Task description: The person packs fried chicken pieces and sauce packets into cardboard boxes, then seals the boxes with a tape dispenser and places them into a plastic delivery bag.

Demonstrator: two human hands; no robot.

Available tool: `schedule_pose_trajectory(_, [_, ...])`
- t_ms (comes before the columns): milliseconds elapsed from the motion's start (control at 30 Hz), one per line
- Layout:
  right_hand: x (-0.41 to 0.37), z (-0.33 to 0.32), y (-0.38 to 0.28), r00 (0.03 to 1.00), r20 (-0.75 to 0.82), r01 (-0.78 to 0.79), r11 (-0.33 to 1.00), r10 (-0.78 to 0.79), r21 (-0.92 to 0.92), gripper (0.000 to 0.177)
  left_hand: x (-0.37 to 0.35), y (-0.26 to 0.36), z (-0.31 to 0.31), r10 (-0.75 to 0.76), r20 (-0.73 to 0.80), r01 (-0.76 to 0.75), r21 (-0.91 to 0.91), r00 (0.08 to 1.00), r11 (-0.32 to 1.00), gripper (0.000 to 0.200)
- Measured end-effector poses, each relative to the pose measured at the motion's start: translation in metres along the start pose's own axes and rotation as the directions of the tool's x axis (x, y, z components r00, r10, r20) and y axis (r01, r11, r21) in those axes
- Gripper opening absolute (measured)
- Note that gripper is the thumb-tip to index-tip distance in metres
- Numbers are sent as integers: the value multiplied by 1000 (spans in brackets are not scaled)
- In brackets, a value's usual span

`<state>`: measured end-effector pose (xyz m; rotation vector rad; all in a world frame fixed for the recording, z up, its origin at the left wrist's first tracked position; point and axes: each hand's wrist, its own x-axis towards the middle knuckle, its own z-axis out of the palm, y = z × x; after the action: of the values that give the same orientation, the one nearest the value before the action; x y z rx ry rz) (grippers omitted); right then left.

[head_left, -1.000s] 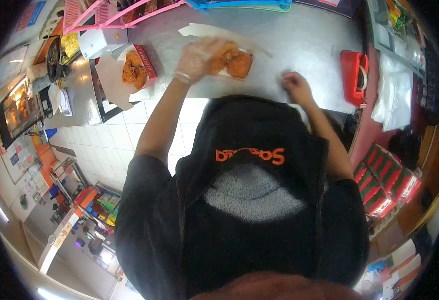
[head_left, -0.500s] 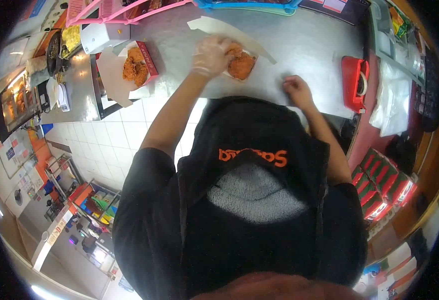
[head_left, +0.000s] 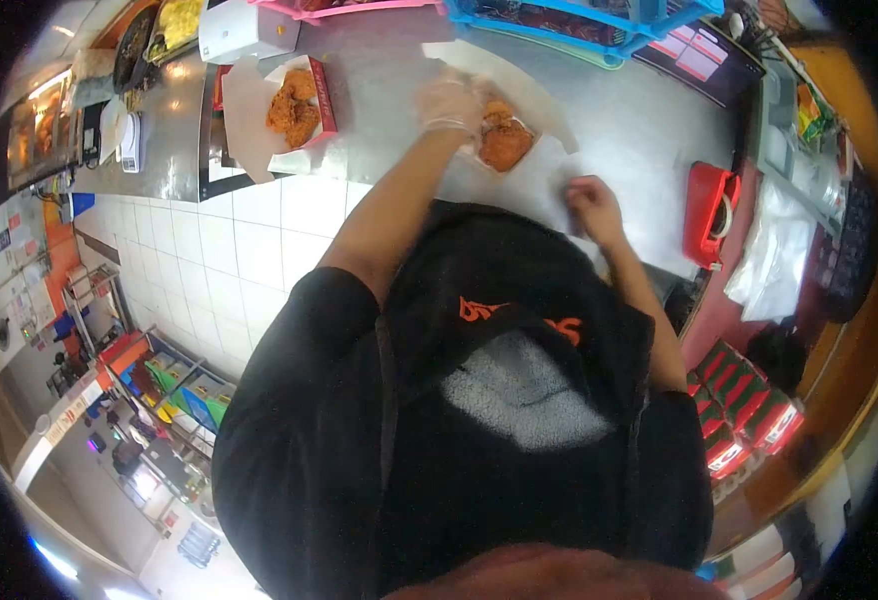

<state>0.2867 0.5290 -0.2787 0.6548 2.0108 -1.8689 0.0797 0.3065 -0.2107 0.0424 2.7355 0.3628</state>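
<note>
Chicken (head_left: 507,147) against gloved left grip (head_left: 451,100)

Left hand (head_left: 449,100) hides part of fried chicken (head_left: 511,150); blue basket (head_left: 579,20) at 12 o'clock clipped by top edge.

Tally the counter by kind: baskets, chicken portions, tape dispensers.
Baskets: 2, pink basket, blue basket
Chicken portions: 2, boxed chicken, loose chicken under left hand
Tape dispensers: 1, red tape dispenser
Total: 5
</note>
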Motion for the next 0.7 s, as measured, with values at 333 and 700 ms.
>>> schedule_pose_trajectory(333, [45,64,-20,999,22,27,988,-24,-154,39,4,-51,16,-88,-86,78,-116,992,990,51])
schedule_pose_trajectory(700, [79,40,-51,989,-146,-15,991,-5,-131,24,3,-254,6,-854,-139,683,-544,501,488,50])
